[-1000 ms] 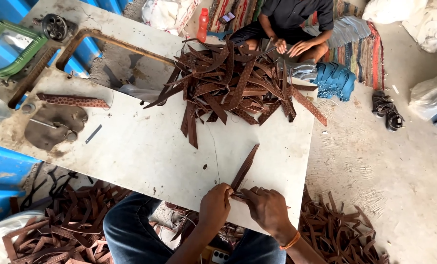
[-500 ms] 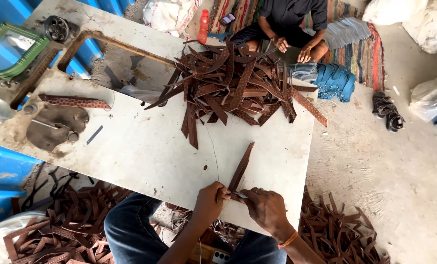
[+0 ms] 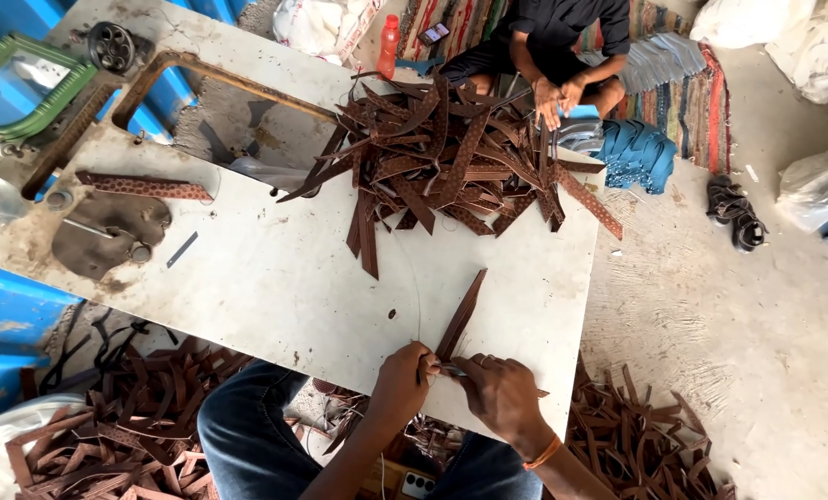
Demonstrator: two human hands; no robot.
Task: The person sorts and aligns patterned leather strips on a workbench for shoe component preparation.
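Head view — left hand [image 3: 403,380] and right hand [image 3: 502,393] each grip-pinch one brown strap [image 3: 460,317]; table [image 3: 275,278] beneath.

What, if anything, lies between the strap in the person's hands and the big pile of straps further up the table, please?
Nothing visible does. The strap held by both hands, left hand and right hand, points toward the pile across bare white table.

Head view, steeply down over table [image 3: 275,278]
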